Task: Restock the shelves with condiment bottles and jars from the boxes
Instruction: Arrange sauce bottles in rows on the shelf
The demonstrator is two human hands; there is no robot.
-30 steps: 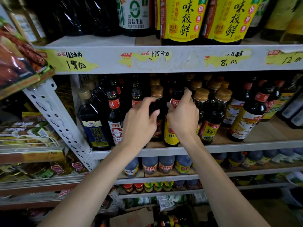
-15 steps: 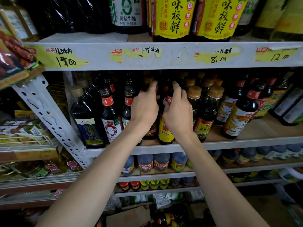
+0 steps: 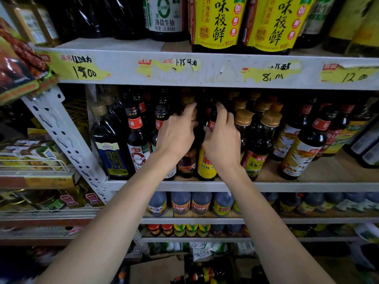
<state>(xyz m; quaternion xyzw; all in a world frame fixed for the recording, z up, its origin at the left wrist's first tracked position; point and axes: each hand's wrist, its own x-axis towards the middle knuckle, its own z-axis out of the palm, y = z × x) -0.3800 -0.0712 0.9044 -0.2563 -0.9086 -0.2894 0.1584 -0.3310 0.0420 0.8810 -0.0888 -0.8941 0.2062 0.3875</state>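
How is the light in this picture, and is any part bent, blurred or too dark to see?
Head view: the white perforated metal upright slants, a wide-lens effect; the dark sauce bottles at the back, beyond the left hand and right hand, sink into shadow; the large yellow-labelled bottles on top are bright and readable; the bottom corners are dark and soft.

Small grocery shop, condiment section. Evidence: white metal shelving [image 3: 205, 77] w/ torn yellow price tags [image 3: 82, 68], figures handwritten. Dark sauce bottles [image 3: 264, 138] stocked in rows, several deep, labels out. Small jars [image 3: 180, 203] on lower tiers. Packaged goods [image 3: 18, 64] on adjacent rack, left.
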